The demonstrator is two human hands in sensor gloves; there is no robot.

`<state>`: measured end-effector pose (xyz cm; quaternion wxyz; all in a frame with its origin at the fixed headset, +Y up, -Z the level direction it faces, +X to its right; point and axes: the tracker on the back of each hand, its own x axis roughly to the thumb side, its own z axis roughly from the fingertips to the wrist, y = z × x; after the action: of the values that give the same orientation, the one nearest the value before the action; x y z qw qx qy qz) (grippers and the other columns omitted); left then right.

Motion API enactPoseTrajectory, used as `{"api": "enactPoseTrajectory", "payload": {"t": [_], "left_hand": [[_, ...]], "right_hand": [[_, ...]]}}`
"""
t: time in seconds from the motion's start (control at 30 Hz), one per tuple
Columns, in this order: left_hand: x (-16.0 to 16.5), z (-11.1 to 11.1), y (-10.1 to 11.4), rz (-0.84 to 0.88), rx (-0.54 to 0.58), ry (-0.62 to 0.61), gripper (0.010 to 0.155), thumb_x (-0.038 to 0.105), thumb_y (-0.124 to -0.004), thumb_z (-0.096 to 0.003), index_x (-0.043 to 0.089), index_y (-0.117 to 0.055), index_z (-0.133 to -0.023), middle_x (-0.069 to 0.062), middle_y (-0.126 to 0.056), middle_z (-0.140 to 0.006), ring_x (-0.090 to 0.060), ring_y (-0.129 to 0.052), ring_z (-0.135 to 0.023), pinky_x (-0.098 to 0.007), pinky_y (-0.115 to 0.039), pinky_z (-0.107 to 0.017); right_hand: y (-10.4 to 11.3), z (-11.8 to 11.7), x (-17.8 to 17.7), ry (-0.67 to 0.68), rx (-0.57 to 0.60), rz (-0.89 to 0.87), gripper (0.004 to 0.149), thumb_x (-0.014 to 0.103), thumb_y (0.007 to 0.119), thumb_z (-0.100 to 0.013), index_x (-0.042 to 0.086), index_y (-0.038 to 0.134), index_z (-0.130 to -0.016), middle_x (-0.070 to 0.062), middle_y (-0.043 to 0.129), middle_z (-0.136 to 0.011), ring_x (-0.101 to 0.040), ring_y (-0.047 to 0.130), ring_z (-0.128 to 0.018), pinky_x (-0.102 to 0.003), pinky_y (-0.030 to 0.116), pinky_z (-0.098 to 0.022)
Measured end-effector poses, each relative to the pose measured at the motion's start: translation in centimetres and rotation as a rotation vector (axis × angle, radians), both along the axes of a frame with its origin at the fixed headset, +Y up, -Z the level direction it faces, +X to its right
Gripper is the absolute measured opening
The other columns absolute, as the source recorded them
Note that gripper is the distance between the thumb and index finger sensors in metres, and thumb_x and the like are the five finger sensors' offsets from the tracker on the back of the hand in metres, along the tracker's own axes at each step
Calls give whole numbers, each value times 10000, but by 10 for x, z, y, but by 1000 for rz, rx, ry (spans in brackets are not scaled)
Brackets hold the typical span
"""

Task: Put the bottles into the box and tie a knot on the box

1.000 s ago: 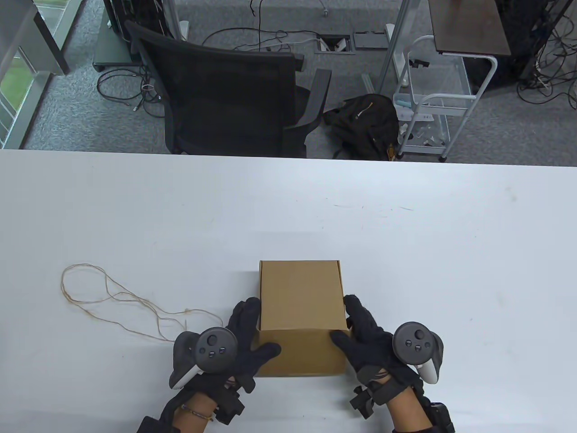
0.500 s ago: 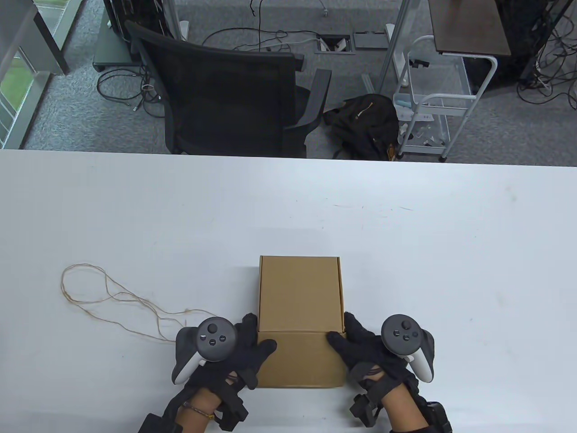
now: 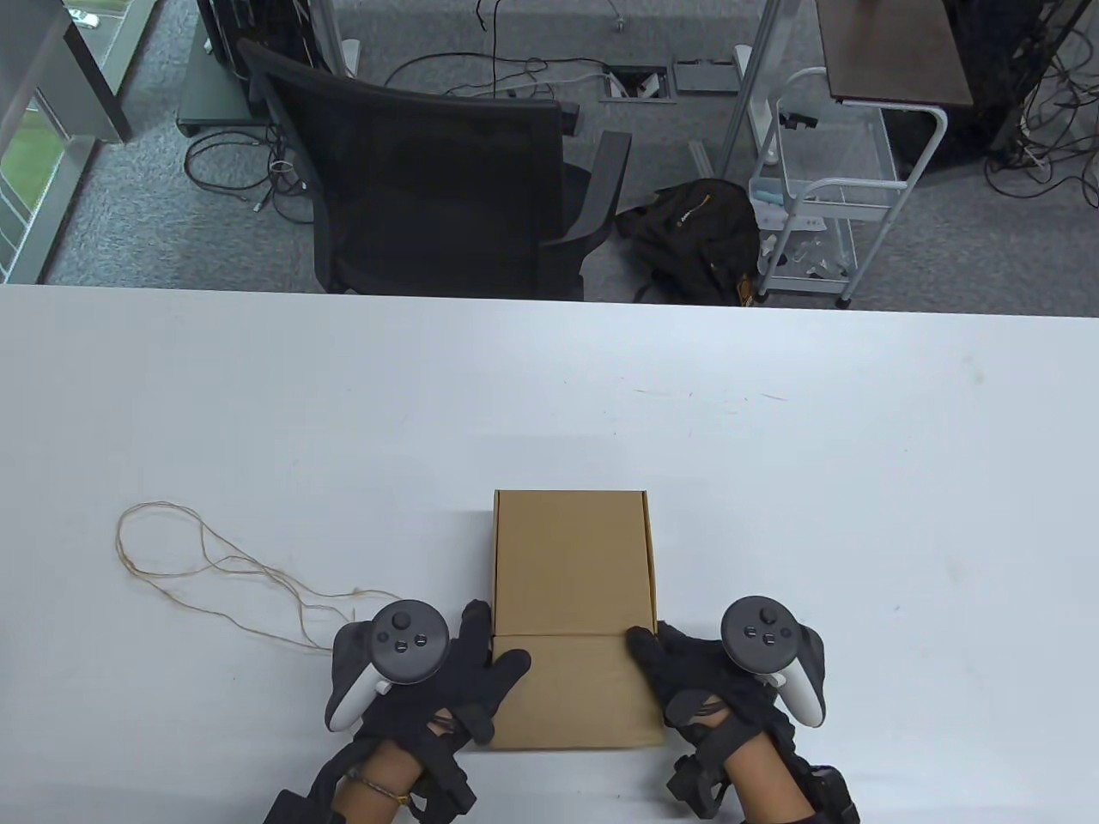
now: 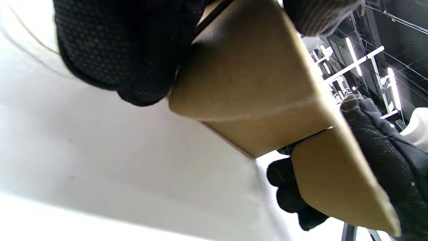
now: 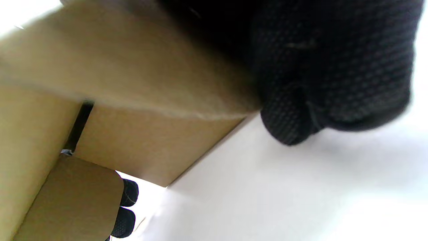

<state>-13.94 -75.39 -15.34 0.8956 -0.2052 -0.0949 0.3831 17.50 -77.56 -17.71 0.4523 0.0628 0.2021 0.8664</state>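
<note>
Box (image 3: 571, 566) lid nearly shut, both hands gripping front flap

no readable text, labels or brands, plain cardboard box (image 3: 571, 562) unmarked

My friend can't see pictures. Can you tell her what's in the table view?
Two gloved hands, left hand and right hand, hold the near corners of a brown cardboard box on a white table. Loose twine lies left of it, and a black office chair stands beyond.
</note>
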Motion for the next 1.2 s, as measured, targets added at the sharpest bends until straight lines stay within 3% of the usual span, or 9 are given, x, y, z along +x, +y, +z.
{"api": "enactPoseTrajectory", "payload": {"t": [0.23, 0.47, 0.63, 0.73, 0.83, 0.9, 1.03, 1.1, 1.2], "left_hand": [[2, 1, -1, -39, 3, -3, 964, 584, -701, -552, -134, -375, -1106, -422, -861, -931, -484, -1057, -678, -524, -915, -464], [-1, -1, 3, -107, 46, 18, 969, 611, -775, -513, -82, -459, -1113, -332, -951, -920, -434, -1079, -673, -511, -918, -461], [-2, 3, 17, -220, 289, 78, 1032, 600, -846, -476, -6, -355, -1152, -281, -901, -981, -432, -1066, -679, -516, -897, -480], [1, 5, 23, -250, 426, 50, 1017, 557, -891, -452, 103, -336, -1173, -261, -929, -939, -377, -1097, -628, -491, -915, -465], [8, 4, 21, -324, 372, -43, 908, 563, -887, -453, 244, -466, -1191, -304, -831, -1037, -446, -1036, -732, -539, -873, -530], [10, 3, 20, -344, 315, -82, 959, 554, -888, -460, 258, -354, -1199, -327, -772, -1080, -463, -1002, -782, -555, -849, -561], [15, 5, 20, -474, 393, -94, 1000, 498, -943, -432, 293, -337, -1201, -307, -530, -1227, -541, -811, -967, -634, -742, -644], [18, 6, 21, -586, 481, -119, 1022, 498, -954, -411, 312, -320, -1191, -225, -275, -1297, -581, -572, -1096, -707, -624, -700], [24, 3, 21, -636, 574, -173, 1033, 489, -975, -380, 270, -341, -1166, -121, -226, -1307, -567, -319, -1146, -755, -514, -728]], "right_hand": [[1, 2, -1, 4, -9, 40, 905, 565, 575, -484, -264, 669, -834, -429, 913, -669, -461, 1034, -411, -503, 946, -218], [16, 5, 0, 2, 76, 119, 834, 499, 729, -498, -222, 646, -909, -432, 853, -766, -509, 976, -514, -559, 901, -302], [28, 5, -7, 73, 357, 95, 909, 392, 886, -445, 128, 323, -1109, -347, 421, -1080, -567, 660, -843, -640, 660, -575], [26, 4, -11, 131, 314, 47, 846, 327, 897, -441, 219, 388, -1108, -411, 371, -1048, -577, 719, -793, -614, 725, -550], [27, 4, -13, 165, 286, 74, 847, 306, 939, -417, 177, 458, -1103, -427, 347, -1043, -585, 712, -793, -610, 727, -553], [28, 4, -12, 167, 279, 111, 870, 290, 956, -403, 193, 446, -1101, -458, 454, -1004, -556, 825, -720, -570, 822, -490], [29, 7, -16, 163, 320, 228, 919, 220, 997, -369, 251, 432, -1093, -402, 457, -1041, -487, 893, -683, -523, 854, -466], [34, 10, -25, 203, 441, 391, 945, 239, 1002, -358, 243, 404, -1091, -338, 268, -1103, -544, 737, -805, -594, 757, -537], [38, 13, -36, 297, 617, 570, 988, 323, 1005, -334, 159, 377, -1079, -177, 87, -1125, -521, 205, -976, -662, 399, -683]]}}
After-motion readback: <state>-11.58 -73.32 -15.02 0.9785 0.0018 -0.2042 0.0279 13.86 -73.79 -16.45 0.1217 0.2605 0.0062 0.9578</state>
